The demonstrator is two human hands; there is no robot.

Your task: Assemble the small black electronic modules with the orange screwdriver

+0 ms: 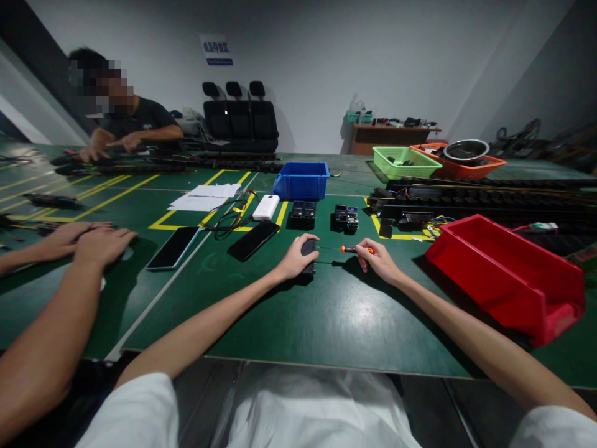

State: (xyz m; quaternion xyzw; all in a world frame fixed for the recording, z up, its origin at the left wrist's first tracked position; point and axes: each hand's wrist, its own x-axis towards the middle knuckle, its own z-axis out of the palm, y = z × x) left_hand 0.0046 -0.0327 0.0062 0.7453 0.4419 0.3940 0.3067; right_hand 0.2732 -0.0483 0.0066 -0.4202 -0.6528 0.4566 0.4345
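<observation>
My left hand (298, 257) is closed around a small black block-shaped device (308, 264), standing on the green table. To its right, my right hand (377, 261) pinches the orange-and-black handle of a screwdriver (357, 249). The thin shaft points left, its tip at or close to the device's right side; contact is too small to make out. Behind my hands sit a pair of black modules (303, 213) and another small group of modules (346, 218). A black phone (254, 240) lies left of my left hand, beside a white power bank (266, 207).
A blue bin (302, 180) stands behind the modules, and a red bin (506, 277) is at the right. Papers (205, 196), cables and another phone (174, 247) lie left. Another person's hands (100, 241) rest at the far left; a further person works behind.
</observation>
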